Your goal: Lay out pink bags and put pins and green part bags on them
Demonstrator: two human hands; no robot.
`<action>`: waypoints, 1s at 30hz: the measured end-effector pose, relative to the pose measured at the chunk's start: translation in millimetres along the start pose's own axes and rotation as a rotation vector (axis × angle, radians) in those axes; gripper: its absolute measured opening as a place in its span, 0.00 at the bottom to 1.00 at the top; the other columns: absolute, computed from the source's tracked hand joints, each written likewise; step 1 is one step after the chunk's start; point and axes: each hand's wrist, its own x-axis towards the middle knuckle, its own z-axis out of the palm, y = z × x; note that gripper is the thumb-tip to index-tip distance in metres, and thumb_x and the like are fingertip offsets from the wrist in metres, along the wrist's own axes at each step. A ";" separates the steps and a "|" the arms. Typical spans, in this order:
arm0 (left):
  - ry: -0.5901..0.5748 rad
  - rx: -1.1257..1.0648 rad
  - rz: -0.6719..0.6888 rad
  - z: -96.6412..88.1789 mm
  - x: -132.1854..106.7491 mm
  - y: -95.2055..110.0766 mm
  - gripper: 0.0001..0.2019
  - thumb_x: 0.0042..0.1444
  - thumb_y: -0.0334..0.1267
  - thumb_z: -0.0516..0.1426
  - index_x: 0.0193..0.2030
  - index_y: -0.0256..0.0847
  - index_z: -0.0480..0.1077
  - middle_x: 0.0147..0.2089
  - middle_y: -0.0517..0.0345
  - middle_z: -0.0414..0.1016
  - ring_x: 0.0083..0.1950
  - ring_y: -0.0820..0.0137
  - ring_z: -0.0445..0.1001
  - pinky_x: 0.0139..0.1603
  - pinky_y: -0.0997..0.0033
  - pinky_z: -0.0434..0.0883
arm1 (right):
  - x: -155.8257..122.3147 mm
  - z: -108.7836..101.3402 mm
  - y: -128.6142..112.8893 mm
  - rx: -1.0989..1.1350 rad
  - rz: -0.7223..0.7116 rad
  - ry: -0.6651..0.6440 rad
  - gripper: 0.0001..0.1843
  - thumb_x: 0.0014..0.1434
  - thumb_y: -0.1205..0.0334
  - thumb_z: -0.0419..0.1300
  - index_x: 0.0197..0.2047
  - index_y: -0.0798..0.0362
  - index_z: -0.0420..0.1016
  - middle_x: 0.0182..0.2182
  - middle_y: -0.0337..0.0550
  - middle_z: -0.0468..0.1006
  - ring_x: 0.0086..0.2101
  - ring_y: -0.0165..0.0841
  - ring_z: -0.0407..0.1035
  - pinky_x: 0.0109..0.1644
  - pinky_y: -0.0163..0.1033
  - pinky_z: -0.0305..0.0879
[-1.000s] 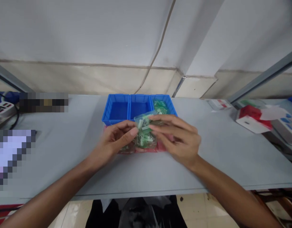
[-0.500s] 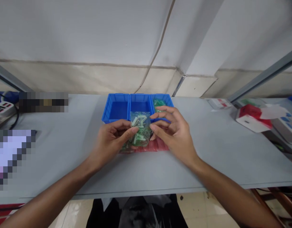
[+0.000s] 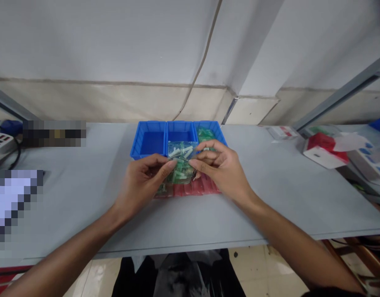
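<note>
My left hand pinches the left edge of a small clear plastic bag between thumb and fingers. Inside the bag are pale green and white stick-like pieces, too small to name surely. At the bag's right edge, the thumb and fingers of my right hand close on the plastic. Red plastic bags lie on the table below both hands, partly covered by them. Just behind stand three blue bins: a left bin, a middle bin and a right bin. Green bags lie in the right bin.
The grey table runs up to the wall. On its right are a red and white box and a small flat pack. A white power strip with a black cable sits at the far left, near a blurred-out screen.
My right thumb and fingers have moved left onto the bag's edge. The bag has risen slightly and its plastic looks more bunched. My left hand keeps its hold.
</note>
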 end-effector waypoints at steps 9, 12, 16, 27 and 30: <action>0.062 0.291 0.154 -39.4 -1.1 -2.0 0.11 0.64 0.45 0.64 0.50 0.47 0.80 0.44 0.59 0.84 0.38 0.71 0.81 0.41 0.72 0.77 | 11.5 -17.3 5.9 0.166 0.188 -0.077 0.19 0.49 0.59 0.79 0.40 0.49 0.76 0.30 0.36 0.81 0.28 0.27 0.74 0.32 0.33 0.73; -0.006 0.449 0.406 -36.3 -20.4 -13.4 0.08 0.66 0.37 0.62 0.50 0.44 0.78 0.45 0.58 0.83 0.41 0.72 0.80 0.45 0.72 0.76 | 11.8 -10.9 16.3 0.206 0.259 -0.096 0.21 0.47 0.60 0.80 0.40 0.50 0.75 0.30 0.36 0.82 0.28 0.27 0.76 0.33 0.33 0.74; -0.030 0.608 0.759 -17.9 -44.2 -22.3 0.13 0.62 0.30 0.65 0.54 0.34 0.75 0.50 0.49 0.81 0.52 0.63 0.79 0.55 0.61 0.77 | 9.8 -6.6 26.6 0.031 0.162 -0.072 0.22 0.53 0.60 0.76 0.47 0.49 0.72 0.29 0.34 0.82 0.28 0.30 0.79 0.36 0.35 0.77; -0.114 0.980 0.990 10.4 -54.5 -20.3 0.16 0.69 0.22 0.50 0.57 0.23 0.74 0.60 0.37 0.78 0.62 0.49 0.76 0.51 0.53 0.79 | 7.1 -10.7 26.2 -0.621 -0.076 0.009 0.02 0.60 0.62 0.69 0.36 0.49 0.81 0.29 0.37 0.83 0.30 0.33 0.78 0.38 0.40 0.73; -0.098 0.978 1.010 11.0 -54.7 -17.3 0.17 0.69 0.22 0.48 0.56 0.22 0.74 0.59 0.37 0.79 0.61 0.49 0.77 0.47 0.55 0.81 | 7.1 -11.1 24.3 -0.603 -0.060 0.006 0.02 0.59 0.64 0.69 0.34 0.50 0.82 0.29 0.37 0.83 0.30 0.31 0.78 0.36 0.38 0.72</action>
